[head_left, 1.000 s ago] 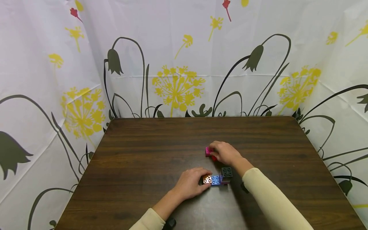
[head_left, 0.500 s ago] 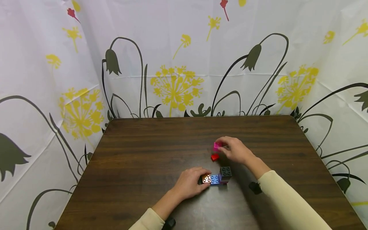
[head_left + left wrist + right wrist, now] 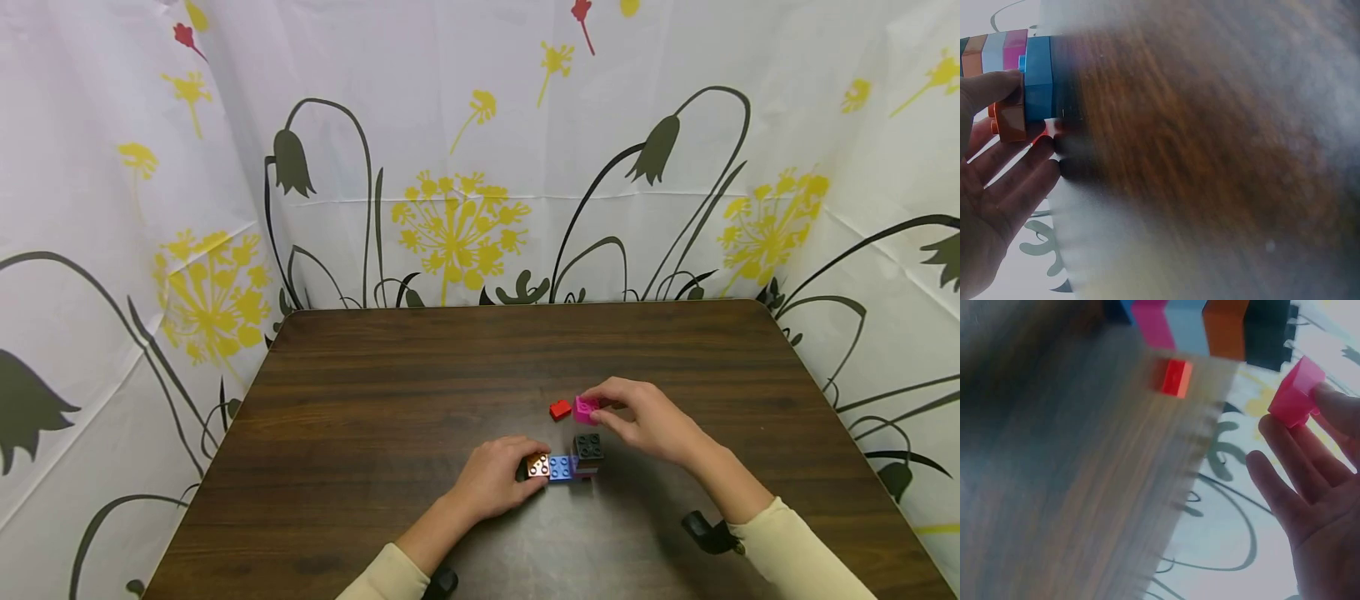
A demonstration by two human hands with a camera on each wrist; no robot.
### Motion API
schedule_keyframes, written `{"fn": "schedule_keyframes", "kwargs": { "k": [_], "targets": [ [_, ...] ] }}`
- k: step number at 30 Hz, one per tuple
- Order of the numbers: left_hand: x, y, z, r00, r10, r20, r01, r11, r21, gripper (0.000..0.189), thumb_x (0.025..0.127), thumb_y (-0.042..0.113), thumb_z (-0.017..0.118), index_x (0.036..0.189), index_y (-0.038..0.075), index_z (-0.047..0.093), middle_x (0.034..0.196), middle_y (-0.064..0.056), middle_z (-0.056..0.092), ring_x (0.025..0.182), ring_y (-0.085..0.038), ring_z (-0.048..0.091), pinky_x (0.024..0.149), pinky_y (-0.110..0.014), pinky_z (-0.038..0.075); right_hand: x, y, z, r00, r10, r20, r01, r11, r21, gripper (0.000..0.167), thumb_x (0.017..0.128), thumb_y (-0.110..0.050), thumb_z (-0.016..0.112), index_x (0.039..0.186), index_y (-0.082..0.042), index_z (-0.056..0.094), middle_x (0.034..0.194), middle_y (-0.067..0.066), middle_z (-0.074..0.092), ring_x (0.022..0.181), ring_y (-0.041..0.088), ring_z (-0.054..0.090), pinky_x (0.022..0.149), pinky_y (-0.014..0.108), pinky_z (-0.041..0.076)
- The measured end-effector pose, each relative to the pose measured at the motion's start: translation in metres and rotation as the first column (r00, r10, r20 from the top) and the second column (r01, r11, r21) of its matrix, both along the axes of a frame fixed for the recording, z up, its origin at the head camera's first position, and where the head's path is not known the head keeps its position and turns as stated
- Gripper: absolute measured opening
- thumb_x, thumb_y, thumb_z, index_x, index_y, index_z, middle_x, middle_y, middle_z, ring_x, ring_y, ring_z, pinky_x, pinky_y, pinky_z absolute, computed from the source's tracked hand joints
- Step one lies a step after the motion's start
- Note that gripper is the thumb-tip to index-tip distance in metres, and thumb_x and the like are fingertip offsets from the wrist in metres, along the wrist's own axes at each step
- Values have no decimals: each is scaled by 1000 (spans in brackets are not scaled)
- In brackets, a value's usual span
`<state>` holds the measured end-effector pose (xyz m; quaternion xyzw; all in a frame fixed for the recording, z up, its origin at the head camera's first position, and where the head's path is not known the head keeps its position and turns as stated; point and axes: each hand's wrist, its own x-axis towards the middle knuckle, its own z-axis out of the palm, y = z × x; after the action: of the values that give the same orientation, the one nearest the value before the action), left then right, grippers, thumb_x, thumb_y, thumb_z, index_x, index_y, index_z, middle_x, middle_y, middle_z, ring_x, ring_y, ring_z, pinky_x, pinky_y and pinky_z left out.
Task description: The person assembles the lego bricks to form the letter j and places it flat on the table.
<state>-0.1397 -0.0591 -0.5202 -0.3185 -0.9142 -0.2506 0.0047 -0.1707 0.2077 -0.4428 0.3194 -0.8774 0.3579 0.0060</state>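
My left hand (image 3: 491, 479) grips the orange brick (image 3: 538, 465) at the left end of a built row of toy building bricks. Beside it in the row is a blue brick (image 3: 559, 467). At the row's right end rises a tower topped by a black brick (image 3: 588, 446); the right wrist view shows orange (image 3: 1225, 328), light blue and pink layers below. Between thumb and fingertips, my right hand (image 3: 648, 417) pinches a pink brick (image 3: 584, 410), raised off the table behind the tower. A small red brick (image 3: 559, 409) lies loose to the left of the pink one.
The dark wooden table (image 3: 360, 400) spans the front, its far edge against a white curtain (image 3: 480, 125) printed with flowers. Both wrists wear dark camera mounts, the right one (image 3: 708, 533) jutting out near the sleeve.
My right hand has lifted the pink brick from beside the red brick and carried it right, then back toward me. The left hand keeps its hold on the orange brick.
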Motion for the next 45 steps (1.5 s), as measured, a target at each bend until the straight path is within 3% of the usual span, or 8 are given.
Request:
{"fn": "schedule_keyframes", "kwargs": {
  "k": [7, 15, 27, 45],
  "targets": [
    [-1, 0, 0, 1000, 0, -10, 0, 1000, 3, 36, 86, 37, 75, 118, 21, 70, 109, 11, 68, 102, -8, 63, 85, -35, 51, 24, 3, 3, 999, 19, -47, -20, 1000, -18, 32, 86, -9, 76, 116, -15, 68, 110, -9, 65, 97, 6, 63, 82, 39, 55],
    [0, 0, 0, 1000, -5, -11, 5, 1000, 5, 37, 86, 37, 75, 119, 21, 70, 109, 11, 68, 102, -8, 63, 85, -35, 51, 35, 5, -2, 992, 35, -118, -35, 999, 1, 32, 84, -9, 78, 113, -17, 68, 109, -11, 64, 97, 6, 63, 80, 34, 55],
    [-1, 0, 0, 1000, -4, -1, 4, 1000, 9, 37, 86, 37, 75, 119, 21, 69, 111, 11, 68, 105, -8, 62, 86, -36, 51, 40, 1, 0, 971, 51, -233, -49, 999, 13, 32, 80, -10, 81, 111, -17, 72, 107, -12, 64, 93, 4, 63, 76, 25, 54],
    [1, 0, 1, 1000, 4, -17, -4, 1000, 6, 37, 85, 37, 76, 119, 22, 69, 111, 11, 68, 104, -9, 63, 84, -36, 51, 41, -4, 2, 972, 60, -229, -35, 993, 109, 30, 84, -13, 79, 113, -16, 72, 108, -12, 60, 83, 3, 62, 69, 24, 53]
  ]
}}
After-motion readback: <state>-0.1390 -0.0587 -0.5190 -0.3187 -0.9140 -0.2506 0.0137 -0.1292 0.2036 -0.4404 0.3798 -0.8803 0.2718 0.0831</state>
